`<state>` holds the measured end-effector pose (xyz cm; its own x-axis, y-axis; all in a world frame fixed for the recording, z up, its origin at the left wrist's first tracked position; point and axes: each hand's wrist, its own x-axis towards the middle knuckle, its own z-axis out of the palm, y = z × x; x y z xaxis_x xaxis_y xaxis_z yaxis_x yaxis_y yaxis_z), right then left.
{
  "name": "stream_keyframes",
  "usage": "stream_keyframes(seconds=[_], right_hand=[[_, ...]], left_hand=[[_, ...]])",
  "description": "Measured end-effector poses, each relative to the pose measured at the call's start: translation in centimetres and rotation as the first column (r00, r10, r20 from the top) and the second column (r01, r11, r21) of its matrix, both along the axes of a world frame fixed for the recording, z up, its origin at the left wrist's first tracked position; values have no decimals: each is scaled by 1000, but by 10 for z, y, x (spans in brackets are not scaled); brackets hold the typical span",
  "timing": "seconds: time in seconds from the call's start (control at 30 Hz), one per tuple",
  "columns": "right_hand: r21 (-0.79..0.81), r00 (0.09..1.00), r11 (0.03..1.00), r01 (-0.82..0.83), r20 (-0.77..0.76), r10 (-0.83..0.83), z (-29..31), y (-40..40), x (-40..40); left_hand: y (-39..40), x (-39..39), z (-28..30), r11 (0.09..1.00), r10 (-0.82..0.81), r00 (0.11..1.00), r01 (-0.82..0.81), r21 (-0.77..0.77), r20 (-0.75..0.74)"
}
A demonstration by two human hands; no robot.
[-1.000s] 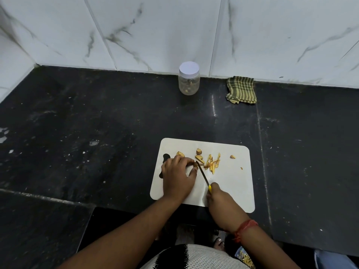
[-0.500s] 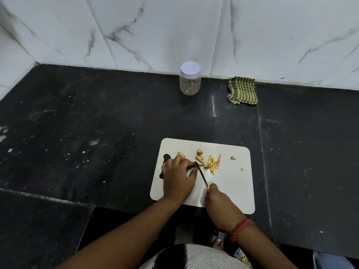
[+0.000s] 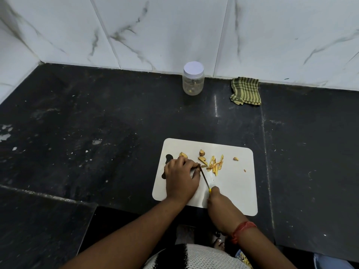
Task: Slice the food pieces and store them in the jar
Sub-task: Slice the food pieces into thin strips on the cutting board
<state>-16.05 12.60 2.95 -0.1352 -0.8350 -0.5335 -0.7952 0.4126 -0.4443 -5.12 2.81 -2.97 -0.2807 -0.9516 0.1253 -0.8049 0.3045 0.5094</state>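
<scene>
On the board (image 3: 233, 183), the left hand (image 3: 181, 179) curls over a piece hidden beneath its fingers (image 3: 191, 164); the right hand (image 3: 221, 208) grips the knife (image 3: 204, 176), blade touching those fingertips.

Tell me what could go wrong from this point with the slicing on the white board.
1. The knife blade runs right beside the left hand fingertips pinning the piece, so a slip could nick them.
2. Small bits lie scattered toward the cutting board right side; they might get knocked onto the dark counter.
3. The jar stands far back by the wall with its lid on, so carrying slices there risks drops.
</scene>
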Motion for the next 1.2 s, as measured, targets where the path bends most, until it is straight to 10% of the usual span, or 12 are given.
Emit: stream_keyframes(seconds=[1.2], right_hand=[[-36,992,995,90,95,-86,7,-1,-3]], left_hand=[[1,9,1,996,-63,997,65,65,-42]])
